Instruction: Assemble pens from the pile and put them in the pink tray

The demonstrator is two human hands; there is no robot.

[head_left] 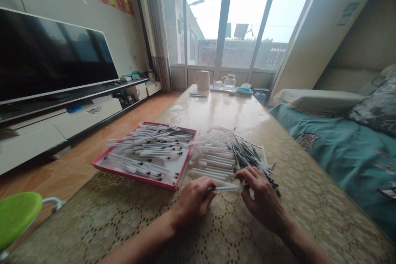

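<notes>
A slim white pen (227, 189) lies level between my two hands, low over the near part of the table. My left hand (196, 198) pinches its left end, and my right hand (258, 192) has its fingers closed around the right end. Just beyond, white pen barrels (215, 163) lie in loose rows. A heap of dark grey pen refills (247, 154) sits behind my right hand, partly covered by it. To the left is a pink-rimmed shallow box (136, 178) with many white, dark-tipped pens (154, 148) in it, some overhanging its left edge.
The long table (213, 235) has a patterned cover. At its far end stand a beige pitcher (202, 79), a glass jug (229, 81) and a tissue pack (245, 89). A green stool (18, 216) is at left; a teal-covered sofa (334, 148) runs along the right.
</notes>
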